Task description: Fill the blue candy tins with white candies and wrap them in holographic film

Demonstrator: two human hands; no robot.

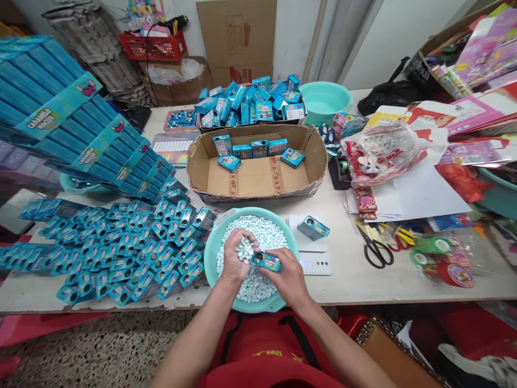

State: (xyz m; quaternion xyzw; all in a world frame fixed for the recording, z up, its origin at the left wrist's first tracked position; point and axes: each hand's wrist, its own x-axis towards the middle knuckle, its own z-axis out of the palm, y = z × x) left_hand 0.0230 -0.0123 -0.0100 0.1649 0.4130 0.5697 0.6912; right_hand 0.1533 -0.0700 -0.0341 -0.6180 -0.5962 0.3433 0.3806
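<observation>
1. Spillage looks like the chief hazard above the turquoise basin (211,258): a heap of white pellets (245,249) could miss the small opening of the blue box (270,262) if box and palm fall out of line.
2. A sideways swing of the right hand (291,277) might topple the second box (314,228) sitting on the white scale (318,265), just beside the basin on the desk (355,285).
3. The left hand (235,261) curls into a half-closed cup, cradling the pellets over the loose ones filling the basin.
4. The right hand closes around the blue box, thumb on the near side and fingers on the far, its open end turned toward the cupped palm.
5. At left, upright blue boxes (141,258) crowd the desk; a nudged edge could tip several.
</observation>
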